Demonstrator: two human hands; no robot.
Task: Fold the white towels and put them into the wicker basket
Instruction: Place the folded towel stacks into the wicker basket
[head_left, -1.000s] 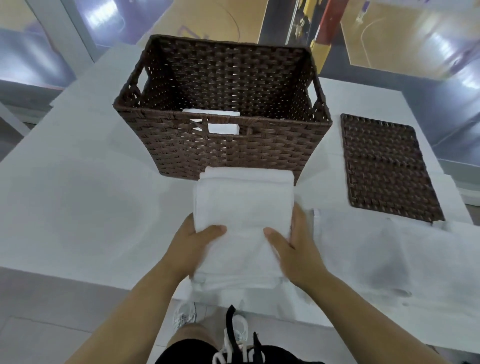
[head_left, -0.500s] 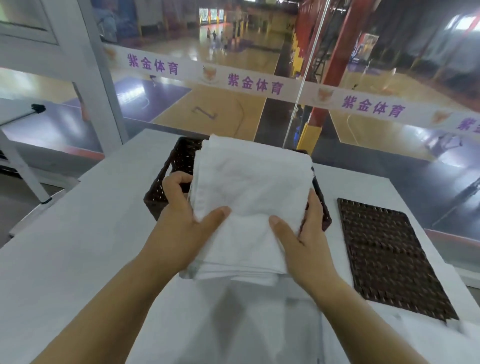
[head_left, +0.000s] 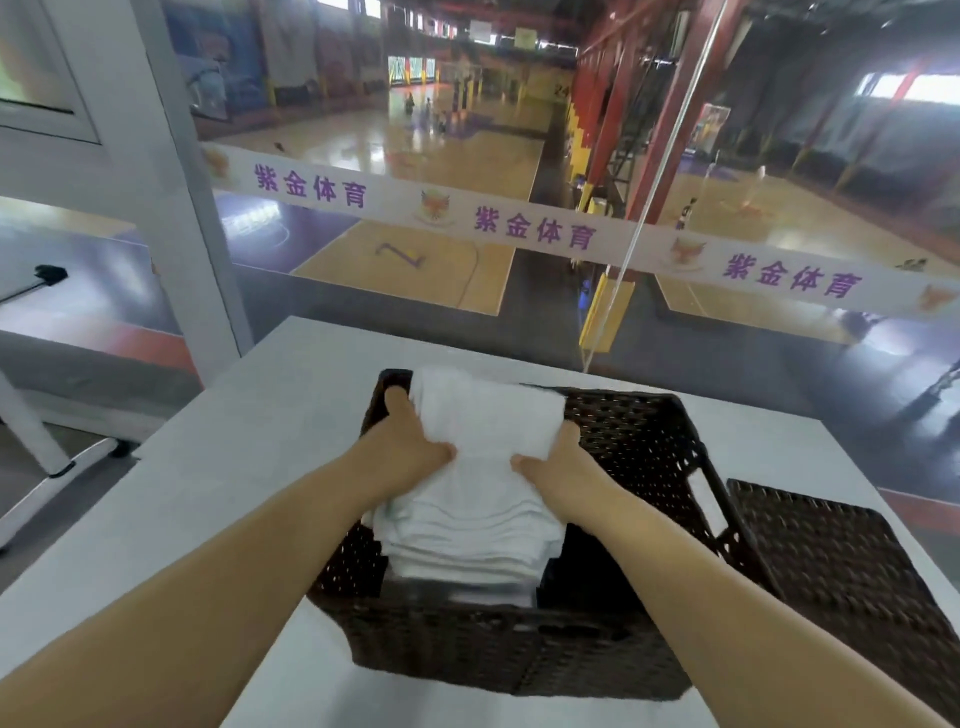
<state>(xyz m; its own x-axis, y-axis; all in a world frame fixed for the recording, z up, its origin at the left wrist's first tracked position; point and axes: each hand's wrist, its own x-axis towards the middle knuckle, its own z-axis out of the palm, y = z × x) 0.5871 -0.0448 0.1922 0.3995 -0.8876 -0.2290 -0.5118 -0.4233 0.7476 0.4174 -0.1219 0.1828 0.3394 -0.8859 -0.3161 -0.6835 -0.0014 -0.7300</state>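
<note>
Hands grasp folded white towel (head_left: 480, 467) from both sides: left hand (head_left: 410, 447), right hand (head_left: 558, 462), thumbs on top. Towel sits low inside dark brown wicker basket (head_left: 649, 457), left half. Step: placing. Next, likely: let go, withdraw upward clear of rim.

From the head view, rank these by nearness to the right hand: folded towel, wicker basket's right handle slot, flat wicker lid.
Measured from the right hand:
1. Folded towel, gripped on its right edge, in contact.
2. Basket's right handle slot, in the wall to the right.
3. Flat wicker lid, on the table beyond the wicker basket.
</note>
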